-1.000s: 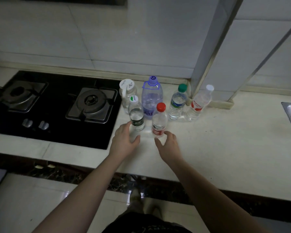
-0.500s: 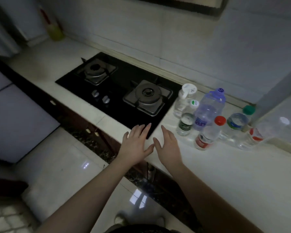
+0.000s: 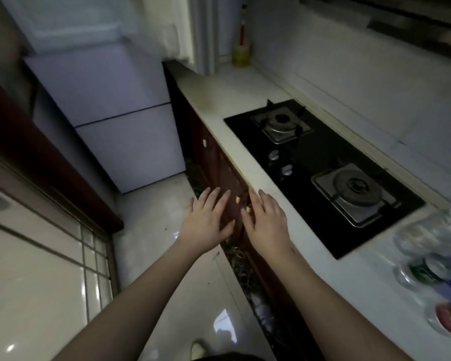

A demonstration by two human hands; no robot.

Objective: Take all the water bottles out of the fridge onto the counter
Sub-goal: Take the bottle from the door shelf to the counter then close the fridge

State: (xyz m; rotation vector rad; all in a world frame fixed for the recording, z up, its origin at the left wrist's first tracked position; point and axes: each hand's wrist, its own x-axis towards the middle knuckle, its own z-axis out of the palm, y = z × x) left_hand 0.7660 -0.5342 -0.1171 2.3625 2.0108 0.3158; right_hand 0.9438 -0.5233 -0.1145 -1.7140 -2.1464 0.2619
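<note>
both the left hand (image 3: 206,225) and right hand (image 3: 267,225) are spread and empty; advise facing the closed fridge (image 3: 120,131) squarely and opening its door fully before reaching for more bottles (image 3: 432,261).

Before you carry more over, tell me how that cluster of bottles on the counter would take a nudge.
The bottles look like thin clear plastic, so probably light and springy rather than fragile. They look tall and narrow, so a bump may tip one. They stand close together on the smooth counter, so one falling would likely knock others.
</note>
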